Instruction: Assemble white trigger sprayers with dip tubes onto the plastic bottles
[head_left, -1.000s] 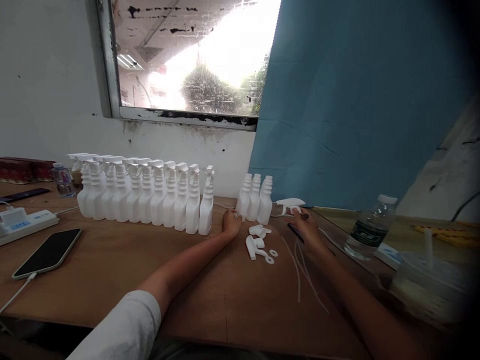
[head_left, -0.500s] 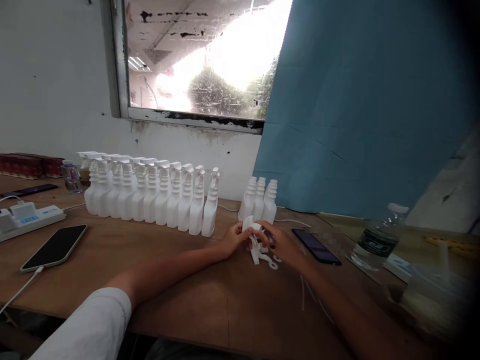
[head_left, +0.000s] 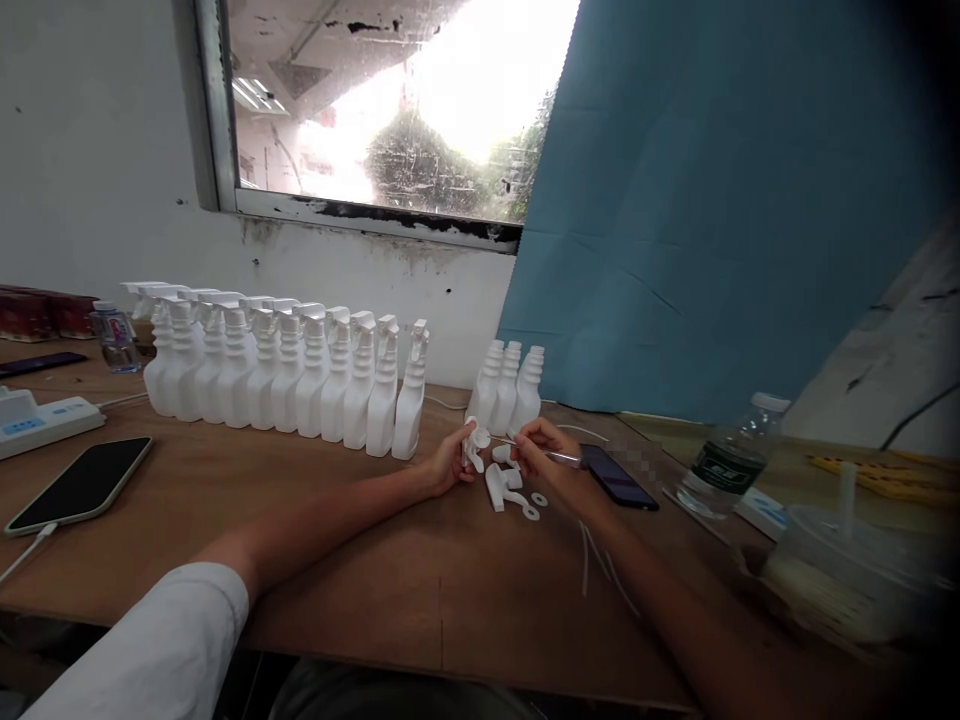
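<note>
My left hand [head_left: 450, 464] is closed around a white spray trigger head [head_left: 478, 440], its round opening turned toward the right. In my right hand [head_left: 551, 462] is a slim screwdriver [head_left: 567, 459] with a clear, purplish handle. Its thin shaft points left, and the tip is at or very near the head's opening; I cannot tell whether it touches. Just below the hands lie loose white trigger parts [head_left: 496, 488] and a small white ring [head_left: 538, 499]. Three white bottles [head_left: 504, 392] without trigger heads stand behind my hands.
A row of white spray bottles [head_left: 309, 385] stands at the left, under the window. Phones [head_left: 82, 484] lie on both sides, one charging. Thin white tubes [head_left: 600, 560] lie beside my right forearm. A water bottle [head_left: 726, 465] and a plastic cup [head_left: 844, 570] stand at the right.
My hands have moved apart, with the trigger head now in my left hand alone. The screwdriver has swung round so its shaft points at the head. The whole view has shifted slightly.
</note>
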